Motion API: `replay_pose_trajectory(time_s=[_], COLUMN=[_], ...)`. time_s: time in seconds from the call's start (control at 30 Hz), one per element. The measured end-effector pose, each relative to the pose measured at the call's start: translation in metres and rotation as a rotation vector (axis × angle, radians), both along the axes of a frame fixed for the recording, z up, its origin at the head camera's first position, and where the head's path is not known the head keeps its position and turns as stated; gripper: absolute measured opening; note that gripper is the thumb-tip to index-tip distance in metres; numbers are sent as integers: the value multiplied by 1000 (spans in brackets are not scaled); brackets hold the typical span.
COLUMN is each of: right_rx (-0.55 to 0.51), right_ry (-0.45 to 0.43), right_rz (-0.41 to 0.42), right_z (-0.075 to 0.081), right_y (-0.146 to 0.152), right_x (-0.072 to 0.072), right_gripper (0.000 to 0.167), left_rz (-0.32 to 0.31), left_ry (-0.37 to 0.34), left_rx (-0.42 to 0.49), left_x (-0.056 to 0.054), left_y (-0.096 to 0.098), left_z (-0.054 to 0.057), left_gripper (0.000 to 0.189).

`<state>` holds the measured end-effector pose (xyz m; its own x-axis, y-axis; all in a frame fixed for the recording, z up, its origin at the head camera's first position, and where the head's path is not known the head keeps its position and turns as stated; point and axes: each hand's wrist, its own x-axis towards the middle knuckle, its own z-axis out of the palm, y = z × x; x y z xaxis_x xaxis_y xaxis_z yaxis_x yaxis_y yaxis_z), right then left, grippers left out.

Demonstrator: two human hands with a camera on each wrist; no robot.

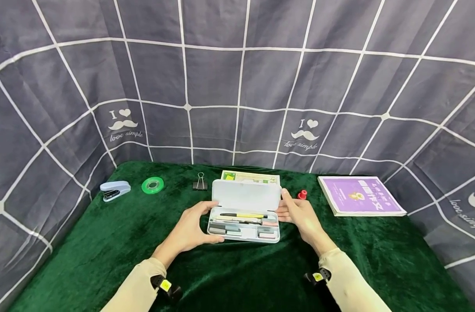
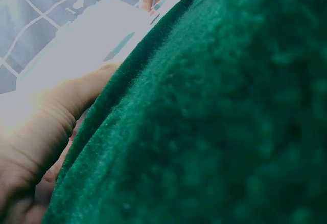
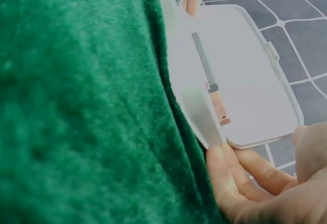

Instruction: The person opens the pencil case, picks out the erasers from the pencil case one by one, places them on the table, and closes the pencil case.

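A white plastic pencil case point(image 1: 246, 195) lies on the green cloth with its lid raised, hinge at the back. Inside are a yellow pen point(image 1: 249, 215), other slim writing tools and several small block-like pieces in the front compartments. My left hand point(image 1: 188, 227) grips the case's left end, thumb at the front corner and fingers toward the hinge. At the right end, my right hand point(image 1: 303, 216) has its thumb by the lid's edge and its fingertips point(image 3: 217, 157) touching the side of the tray. The left wrist view washes out the case point(image 2: 66, 45).
Behind the lid lies a green-and-cream printed box or booklet point(image 1: 257, 177). To the left are a black binder clip point(image 1: 200, 186), a green tape roll point(image 1: 153, 185) and a pale blue stapler point(image 1: 115, 190). A small red object point(image 1: 302, 194) and a purple book point(image 1: 360, 196) lie right.
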<state>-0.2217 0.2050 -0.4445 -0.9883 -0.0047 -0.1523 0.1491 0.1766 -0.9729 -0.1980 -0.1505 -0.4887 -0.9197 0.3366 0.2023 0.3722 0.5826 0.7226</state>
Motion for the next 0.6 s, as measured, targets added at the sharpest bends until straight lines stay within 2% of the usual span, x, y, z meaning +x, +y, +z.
replay_pose_trajectory(time_s=[0.13,0.23,0.33,0.47,0.6], right_rx=[50,200,364,503,593], right_ry=[88,223,388,557,635], right_rz=[-28,-32,60,276,383], right_z=[2,4,5,2,1], right_y=[4,9,13,13,10], right_x=[8,18,26,30,30], right_gripper=[57,30,8,19,24], left_rz=[4,2,2,8,10], left_ry=[22,24,18,13,1], left_rx=[-31,-34,-25,-16,-18], left_x=[-1,-2,-2,-1,0], left_y=[0,0,0,0,0], left_z=[0,0,0,1,3], left_gripper=[101,101,101,101,101])
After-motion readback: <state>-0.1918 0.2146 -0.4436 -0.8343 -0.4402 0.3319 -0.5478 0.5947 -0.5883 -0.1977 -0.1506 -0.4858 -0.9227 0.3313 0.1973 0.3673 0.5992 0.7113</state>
